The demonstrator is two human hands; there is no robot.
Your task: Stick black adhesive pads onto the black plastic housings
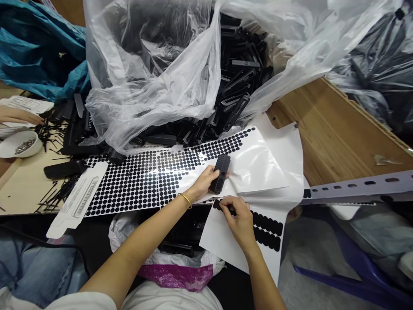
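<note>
My left hand (204,181), with a yellow bangle at the wrist, grips a small black rectangular plastic piece (220,173) with a ridged surface, held above a white backing sheet. Just below it, my right hand (238,217) has its thumb and index finger pinched at a black round sticker at the edge of a white sticker sheet (222,245). Rows of touching black round stickers (267,224) run along this sheet to the right of the hand. A larger sheet of black dot stickers (129,181) lies flat to the left, with a bare white area under the left hand.
Clear plastic bags (155,82) hold many black plastic pieces (238,82) behind the sheets. An unfolded printed box (79,202) lies at left. Farther left are a white bowl (35,148) of small metal parts and another person's hand (19,115). A perforated metal rail (361,186) runs right.
</note>
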